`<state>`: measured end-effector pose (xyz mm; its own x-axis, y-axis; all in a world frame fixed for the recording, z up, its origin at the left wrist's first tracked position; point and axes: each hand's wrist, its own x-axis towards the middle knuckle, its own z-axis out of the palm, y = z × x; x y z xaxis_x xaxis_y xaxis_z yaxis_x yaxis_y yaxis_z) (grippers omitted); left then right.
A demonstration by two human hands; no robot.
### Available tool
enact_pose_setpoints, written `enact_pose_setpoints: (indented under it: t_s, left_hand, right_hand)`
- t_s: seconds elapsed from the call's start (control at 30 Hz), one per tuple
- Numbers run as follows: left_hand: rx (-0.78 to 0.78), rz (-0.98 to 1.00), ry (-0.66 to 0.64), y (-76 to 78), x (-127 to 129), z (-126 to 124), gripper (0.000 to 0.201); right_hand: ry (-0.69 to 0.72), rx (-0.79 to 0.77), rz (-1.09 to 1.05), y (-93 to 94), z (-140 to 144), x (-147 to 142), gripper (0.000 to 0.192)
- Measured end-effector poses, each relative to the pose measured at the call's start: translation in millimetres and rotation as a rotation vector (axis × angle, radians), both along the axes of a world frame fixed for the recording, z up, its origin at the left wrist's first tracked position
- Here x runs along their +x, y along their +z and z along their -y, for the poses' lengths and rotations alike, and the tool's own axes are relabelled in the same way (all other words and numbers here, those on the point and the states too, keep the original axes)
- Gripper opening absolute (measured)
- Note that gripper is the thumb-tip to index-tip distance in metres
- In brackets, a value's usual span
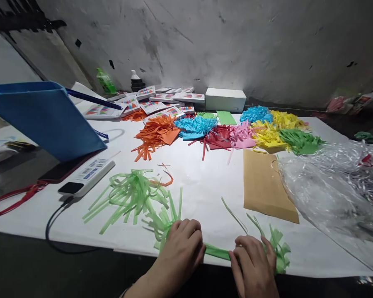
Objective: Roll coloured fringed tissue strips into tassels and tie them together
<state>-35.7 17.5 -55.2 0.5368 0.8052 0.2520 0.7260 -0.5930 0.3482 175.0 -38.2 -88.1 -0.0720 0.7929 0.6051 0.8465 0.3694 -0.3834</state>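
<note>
A green tissue-paper tassel [216, 251] is stretched between my two hands at the table's front edge. Its middle is a narrow twisted band, and fringe strips fan out beyond each hand. My left hand [183, 244] grips the band's left end, fingers curled over it. Around the right end, my right hand [251, 260] is closed, with thumb and fingers pressed on the paper. Another pale green tassel [133, 190] lies loose to the left, its strips spread over the white table covering [202, 186]. A few thin green strips [234, 214] lie beyond my right hand.
Fringed paper bundles in orange [157, 134], blue [195, 126], red, pink, yellow and green lie across the back. A brown envelope [265, 186] and clear plastic bags [335, 198] are at right. A power bank [88, 178], its cable and a blue stand [49, 120] occupy the left.
</note>
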Motion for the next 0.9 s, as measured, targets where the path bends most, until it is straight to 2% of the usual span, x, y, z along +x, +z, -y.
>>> enact_pose_setpoints:
  t_s: [0.1, 0.17, 0.27, 0.37, 0.43, 0.5, 0.57, 0.7, 0.9]
  left_hand:
    - [0.069, 0.057, -0.117, -6.3, -1, -3, 0.018]
    - [0.104, 0.103, -0.177, -8.1, -3, -4, 0.019]
    - [0.107, 0.127, -0.175, -5.9, -6, -4, 0.013]
    - [0.125, 0.133, -0.183, -3.1, -7, -3, 0.022]
    - [0.133, 0.146, -0.193, -3.8, -7, -3, 0.02]
    - [0.151, 0.17, -0.19, -6.2, -6, -3, 0.017]
    - [0.187, 0.204, -0.155, -8.8, -6, -2, 0.024]
    - [0.238, 0.219, -0.094, -11.2, -6, -2, 0.026]
    - [0.19, 0.16, -0.142, -17.3, -11, -4, 0.025]
  right_hand:
    - [0.129, 0.05, 0.067, -4.0, 2, 1, 0.032]
    - [0.187, 0.062, 0.09, -5.2, 4, 4, 0.03]
    - [0.167, 0.032, 0.076, -3.9, 5, 10, 0.021]
    - [0.186, -0.022, 0.064, 1.5, 4, 12, 0.02]
    - [0.198, -0.04, 0.037, 7.1, 0, 11, 0.02]
    - [0.192, -0.008, 0.021, 12.5, -5, 8, 0.024]
    - [0.191, 0.076, 0.044, 15.5, -12, 4, 0.026]
    - [0.173, 0.152, 0.073, 9.6, -22, -3, 0.03]
    - [0.178, 0.05, 0.069, -1.9, -13, 9, 0.026]
